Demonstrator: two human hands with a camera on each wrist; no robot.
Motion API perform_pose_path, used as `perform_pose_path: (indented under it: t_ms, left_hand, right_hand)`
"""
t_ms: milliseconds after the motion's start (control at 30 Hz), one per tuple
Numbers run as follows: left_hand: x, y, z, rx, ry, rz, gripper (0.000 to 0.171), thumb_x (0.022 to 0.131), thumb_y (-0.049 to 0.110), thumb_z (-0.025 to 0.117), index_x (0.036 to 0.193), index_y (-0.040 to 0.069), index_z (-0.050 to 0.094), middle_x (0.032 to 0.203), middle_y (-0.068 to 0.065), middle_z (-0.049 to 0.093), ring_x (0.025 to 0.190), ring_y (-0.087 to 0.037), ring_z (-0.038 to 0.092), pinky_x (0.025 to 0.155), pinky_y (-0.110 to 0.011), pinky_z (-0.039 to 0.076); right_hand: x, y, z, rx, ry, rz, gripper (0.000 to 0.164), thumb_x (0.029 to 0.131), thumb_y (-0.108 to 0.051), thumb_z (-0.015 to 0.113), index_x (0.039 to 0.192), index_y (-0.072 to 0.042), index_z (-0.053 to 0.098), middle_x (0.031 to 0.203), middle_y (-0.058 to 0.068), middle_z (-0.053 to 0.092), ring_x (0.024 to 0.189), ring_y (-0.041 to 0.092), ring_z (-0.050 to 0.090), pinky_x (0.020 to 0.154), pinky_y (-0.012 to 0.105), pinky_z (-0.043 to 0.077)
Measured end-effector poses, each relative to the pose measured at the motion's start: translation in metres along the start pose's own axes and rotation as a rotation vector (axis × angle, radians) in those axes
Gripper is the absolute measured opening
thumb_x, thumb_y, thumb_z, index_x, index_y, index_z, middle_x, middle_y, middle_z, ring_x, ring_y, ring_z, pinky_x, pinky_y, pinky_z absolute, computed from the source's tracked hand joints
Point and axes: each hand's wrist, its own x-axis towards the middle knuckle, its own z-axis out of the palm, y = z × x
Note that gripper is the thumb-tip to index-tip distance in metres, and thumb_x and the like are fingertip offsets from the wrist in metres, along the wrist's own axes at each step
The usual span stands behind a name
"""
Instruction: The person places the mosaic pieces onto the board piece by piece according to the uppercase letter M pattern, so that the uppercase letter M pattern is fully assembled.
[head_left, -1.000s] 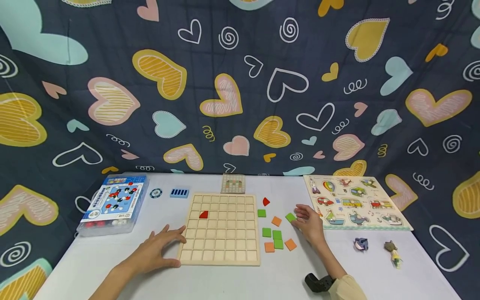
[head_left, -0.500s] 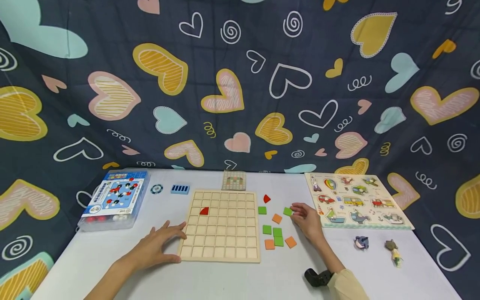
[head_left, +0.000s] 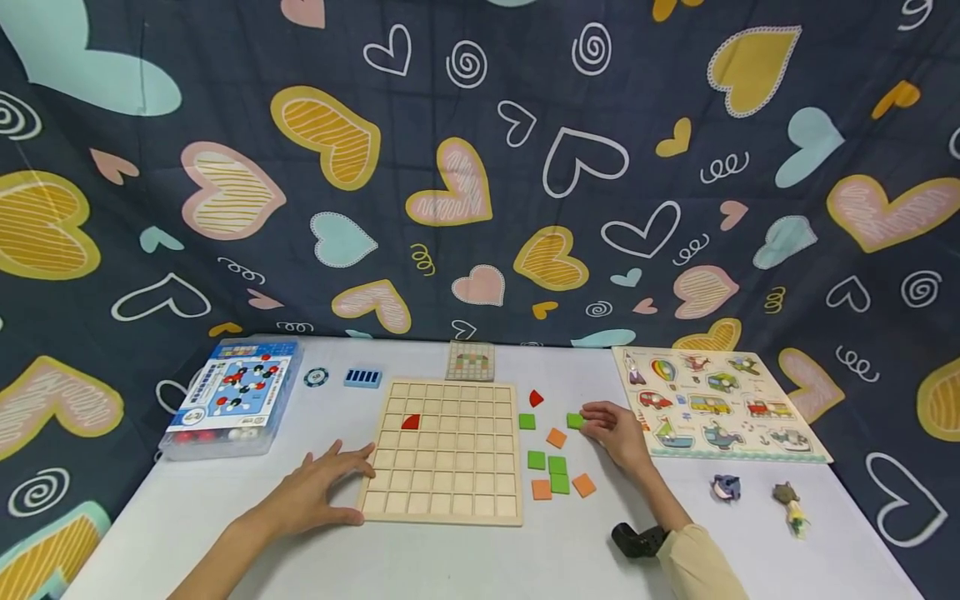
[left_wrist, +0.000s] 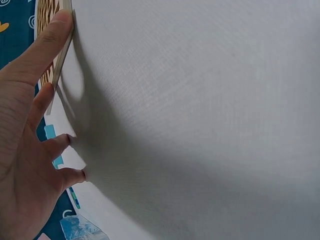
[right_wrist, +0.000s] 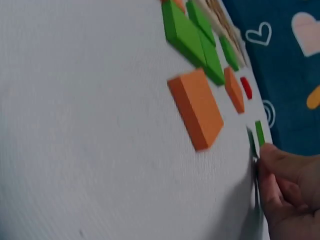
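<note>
A wooden grid board (head_left: pixel 450 514) lies on the white table, with one red quarter-round piece (head_left: pixel 411 422) in a cell near its upper left. My left hand (head_left: pixel 315 492) rests at the board's left edge, fingers spread; thumb and index fingertip touch the rim, as the left wrist view (left_wrist: pixel 35 130) also has it. To the right of the board, my right hand (head_left: pixel 617 435) pinches a green square tile (head_left: pixel 574 421) between thumb and fingers. In the right wrist view that green tile (right_wrist: pixel 260 132) sticks out past the fingertips, standing close over the table.
Between board and right hand lie several green tiles (head_left: pixel 558 483), orange tiles (head_left: pixel 583 485) and a red piece (head_left: pixel 536 398). A pattern card (head_left: pixel 470 362) stands behind the board. A boxed molecule set (head_left: pixel 232 400) is left; a picture puzzle (head_left: pixel 712 404) and small figures (head_left: pixel 726 487) are right.
My right hand has shifted slightly left and away from me with the green tile, which has turned straighter. The left hand stays at the board's edge. The head view has tilted a little.
</note>
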Motion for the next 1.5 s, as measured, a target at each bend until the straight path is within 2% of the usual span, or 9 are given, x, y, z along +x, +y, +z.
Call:
perform_pose_path:
  t_ms: [133,300,600,933,1167,1267,1400,1500]
  left_hand:
    - [0.002,0.0,0.0,0.001,-0.01,-0.005,0.05,0.066,0.053,0.078,0.108,0.033,0.06,0.145,-0.006,0.047,0.13,-0.055,0.033,0.094,-0.081,0.014]
    - [0.002,-0.001,0.0,0.002,-0.013,-0.009,0.048,0.066,0.052,0.078,0.106,0.033,0.06,0.145,-0.007,0.047,0.129,-0.055,0.033,0.093,-0.082,0.014]
    - [0.002,0.0,-0.002,0.014,-0.006,-0.006,0.05,0.064,0.054,0.078,0.106,0.034,0.06,0.145,-0.006,0.047,0.13,-0.054,0.034,0.093,-0.081,0.016]
    - [0.003,0.001,-0.003,0.001,-0.01,-0.025,0.049,0.064,0.051,0.079,0.106,0.034,0.06,0.145,-0.006,0.047,0.13,-0.054,0.033,0.094,-0.081,0.015]
    - [0.002,0.001,-0.003,-0.003,-0.007,-0.03,0.049,0.064,0.05,0.08,0.106,0.034,0.06,0.145,-0.006,0.047,0.131,-0.054,0.033,0.094,-0.081,0.015]
    - [0.001,-0.001,-0.002,-0.006,-0.003,-0.025,0.049,0.064,0.049,0.08,0.106,0.034,0.06,0.145,-0.006,0.047,0.13,-0.054,0.033,0.094,-0.081,0.015]
    - [0.001,-0.002,-0.001,-0.01,-0.002,-0.02,0.05,0.063,0.049,0.08,0.106,0.033,0.061,0.145,-0.006,0.047,0.13,-0.055,0.032,0.093,-0.081,0.015]
    - [0.002,-0.003,0.0,-0.005,-0.003,-0.019,0.05,0.064,0.051,0.08,0.107,0.034,0.061,0.145,-0.005,0.046,0.131,-0.054,0.032,0.093,-0.081,0.015]
  right_hand:
    - [-0.002,-0.006,0.005,0.076,0.03,0.051,0.03,0.084,0.01,0.066,0.113,0.009,0.061,0.107,0.023,0.068,0.096,0.03,0.068,0.075,0.016,0.054]
    - [-0.005,-0.019,0.02,0.182,0.051,0.135,0.032,0.084,0.01,0.066,0.115,0.01,0.061,0.108,0.024,0.067,0.094,0.024,0.069,0.073,0.016,0.054]
    - [-0.002,-0.041,0.055,0.263,0.057,0.143,0.032,0.081,0.01,0.069,0.112,0.007,0.063,0.106,0.021,0.069,0.092,0.025,0.069,0.074,0.021,0.056]
    - [0.0,-0.062,0.092,0.356,-0.016,0.026,0.031,0.079,0.012,0.07,0.109,0.013,0.062,0.103,0.026,0.068,0.094,0.035,0.068,0.076,0.026,0.057]
    - [0.0,-0.076,0.118,0.355,-0.065,-0.065,0.03,0.08,0.01,0.07,0.109,0.012,0.063,0.102,0.026,0.068,0.093,0.037,0.068,0.077,0.028,0.057]
    - [0.001,-0.082,0.13,0.387,-0.096,-0.089,0.03,0.08,0.011,0.069,0.109,0.014,0.062,0.104,0.028,0.067,0.093,0.04,0.066,0.077,0.032,0.057]
    - [0.002,-0.089,0.146,0.355,-0.107,-0.131,0.029,0.079,0.011,0.069,0.107,0.013,0.063,0.101,0.028,0.068,0.09,0.04,0.067,0.075,0.034,0.057]
    - [0.003,-0.093,0.156,0.284,-0.095,-0.156,0.027,0.078,0.011,0.07,0.104,0.011,0.065,0.097,0.024,0.07,0.086,0.034,0.069,0.072,0.028,0.058]
